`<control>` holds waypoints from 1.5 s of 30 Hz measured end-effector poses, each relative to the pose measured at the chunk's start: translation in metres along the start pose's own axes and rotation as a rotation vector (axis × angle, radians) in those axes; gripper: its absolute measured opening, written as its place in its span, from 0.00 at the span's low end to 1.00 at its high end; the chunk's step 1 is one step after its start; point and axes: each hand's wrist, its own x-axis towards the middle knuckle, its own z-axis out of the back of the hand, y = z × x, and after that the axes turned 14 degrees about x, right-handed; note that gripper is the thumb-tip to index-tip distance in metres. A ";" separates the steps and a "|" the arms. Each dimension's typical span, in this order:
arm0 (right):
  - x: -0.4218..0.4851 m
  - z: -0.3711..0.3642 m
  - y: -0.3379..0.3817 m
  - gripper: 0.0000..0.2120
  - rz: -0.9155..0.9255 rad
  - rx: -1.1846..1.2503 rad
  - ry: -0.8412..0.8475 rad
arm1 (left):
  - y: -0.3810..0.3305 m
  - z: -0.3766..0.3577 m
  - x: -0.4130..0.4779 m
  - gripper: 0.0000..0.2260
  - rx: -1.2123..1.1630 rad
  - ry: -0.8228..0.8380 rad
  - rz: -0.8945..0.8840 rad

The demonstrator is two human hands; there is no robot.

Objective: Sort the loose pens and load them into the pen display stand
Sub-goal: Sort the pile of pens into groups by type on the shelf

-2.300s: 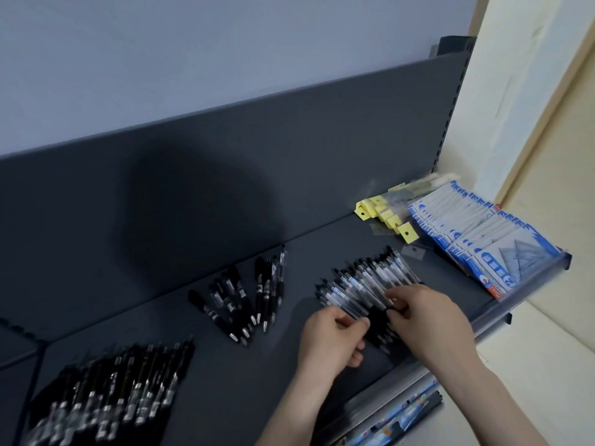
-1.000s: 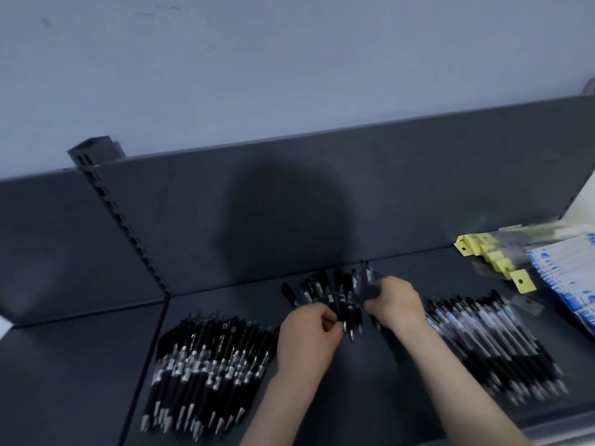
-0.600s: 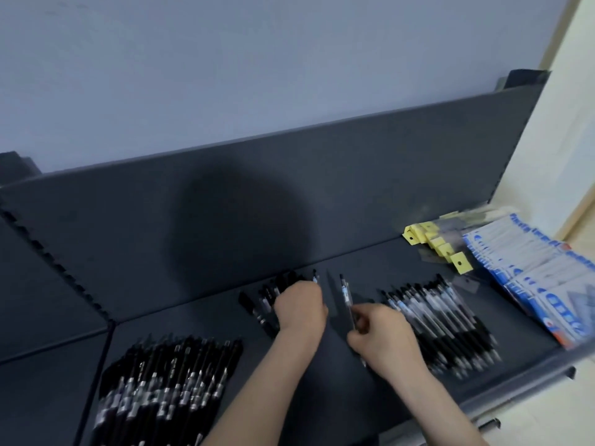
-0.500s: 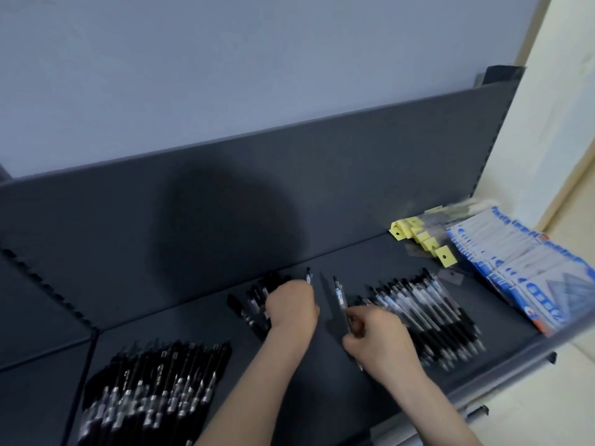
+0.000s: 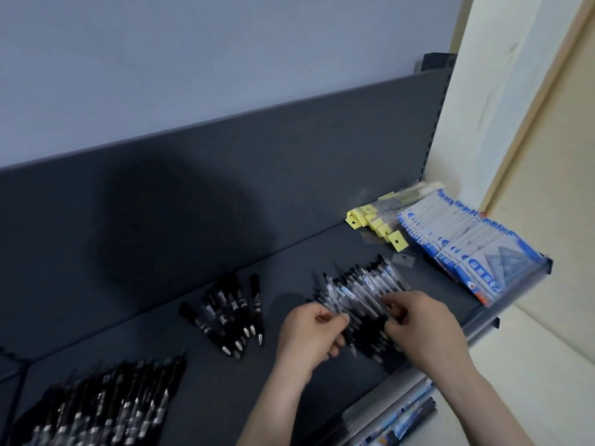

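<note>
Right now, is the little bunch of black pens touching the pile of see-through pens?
Apart. The head view shows a strip of bare shelf between the black pens and the see-through pens.

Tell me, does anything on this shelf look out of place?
One small thing: a clear plastic tab lies loose on the shelf, between the clear pens and the yellow-tagged packets, perhaps fallen off one.
</note>
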 end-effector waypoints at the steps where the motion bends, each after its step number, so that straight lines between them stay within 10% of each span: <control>1: 0.002 0.002 -0.002 0.19 -0.003 -0.020 -0.009 | -0.004 -0.004 0.000 0.08 -0.005 0.015 -0.004; 23: 0.013 -0.001 0.015 0.17 0.040 0.010 -0.059 | -0.011 -0.010 0.003 0.06 0.065 0.035 -0.044; 45: 0.047 -0.145 0.134 0.13 0.154 -0.068 0.353 | 0.109 0.129 -0.043 0.06 0.403 -0.633 0.147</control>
